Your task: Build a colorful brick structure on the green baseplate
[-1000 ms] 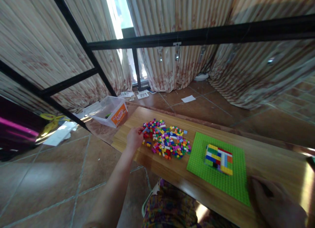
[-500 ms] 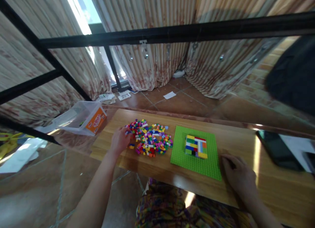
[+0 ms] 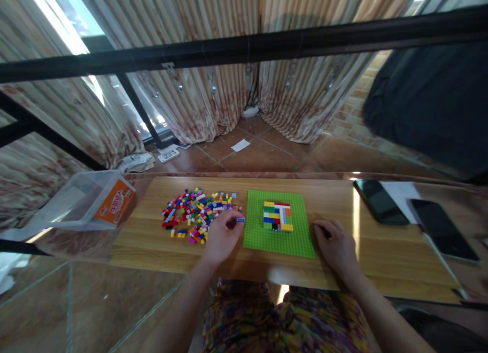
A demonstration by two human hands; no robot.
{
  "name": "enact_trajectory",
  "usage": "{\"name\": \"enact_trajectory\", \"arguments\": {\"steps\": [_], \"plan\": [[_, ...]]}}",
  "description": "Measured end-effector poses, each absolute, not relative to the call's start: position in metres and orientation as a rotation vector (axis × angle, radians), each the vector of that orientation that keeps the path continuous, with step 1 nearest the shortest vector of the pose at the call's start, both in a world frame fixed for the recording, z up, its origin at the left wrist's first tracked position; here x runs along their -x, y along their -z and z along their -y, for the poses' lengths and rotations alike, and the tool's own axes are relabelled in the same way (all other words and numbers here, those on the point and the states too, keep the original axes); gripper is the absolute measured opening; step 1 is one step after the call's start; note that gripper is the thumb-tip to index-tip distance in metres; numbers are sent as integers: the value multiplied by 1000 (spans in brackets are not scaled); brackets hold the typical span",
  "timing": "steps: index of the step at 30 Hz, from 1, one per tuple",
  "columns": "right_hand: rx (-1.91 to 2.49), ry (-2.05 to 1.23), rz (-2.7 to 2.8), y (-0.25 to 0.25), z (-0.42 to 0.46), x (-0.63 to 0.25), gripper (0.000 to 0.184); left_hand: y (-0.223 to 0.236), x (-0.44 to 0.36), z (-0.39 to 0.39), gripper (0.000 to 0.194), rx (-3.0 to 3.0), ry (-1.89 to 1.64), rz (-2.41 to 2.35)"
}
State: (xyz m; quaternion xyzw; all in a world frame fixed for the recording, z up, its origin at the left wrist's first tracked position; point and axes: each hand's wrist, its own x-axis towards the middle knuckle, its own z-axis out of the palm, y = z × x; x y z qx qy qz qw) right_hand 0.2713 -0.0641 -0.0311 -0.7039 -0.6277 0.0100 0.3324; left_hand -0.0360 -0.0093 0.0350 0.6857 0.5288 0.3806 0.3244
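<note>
Between the thumb and forefinger of my left hand (image 3: 223,237) is a small blue building brick (image 3: 240,219). That hand hovers by the left edge of the green baseplate (image 3: 253,238), at the right side of a heap of loose coloured bricks (image 3: 198,205). On the baseplate sits a low block of joined bricks (image 3: 277,216) in yellow, green, white, blue, red and orange. My right hand (image 3: 336,246) rests on the wood just right of the baseplate, its fingers curled; what they hold, if anything, is hidden.
The wooden board (image 3: 152,251) carries all this. A clear plastic box (image 3: 82,208) with an orange label stands at its left end. To the right lie a dark phone (image 3: 381,203), a second phone (image 3: 444,228) and white paper (image 3: 400,195). A black rail (image 3: 229,48) crosses beyond.
My left hand has come from the far left of the heap to the baseplate's edge, with a blue brick pinched. The view has swung right. My right hand stays beside the baseplate.
</note>
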Motion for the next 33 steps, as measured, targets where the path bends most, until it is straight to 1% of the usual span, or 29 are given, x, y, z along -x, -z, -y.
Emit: {"name": "enact_trajectory", "arguments": {"steps": [7,14,18,24,33], "plan": [[1809,-84,1619,30,62,-271,22,-30,-31,-8,24,-2130,-1047,-1234],[1808,-117,1624,27,63,-270,24,-16,-61,-15,39,-2396,-859,-1365],[1790,-117,1620,28,63,-272,24,-12,-65,-11,40,-2504,-777,-1330],[1793,-117,1621,28,63,-271,23,-9,-63,-7,33,-2636,-688,-1327],[1790,-139,1606,26,63,-271,23,0,-56,1,39,-2673,-680,-1228]]}}
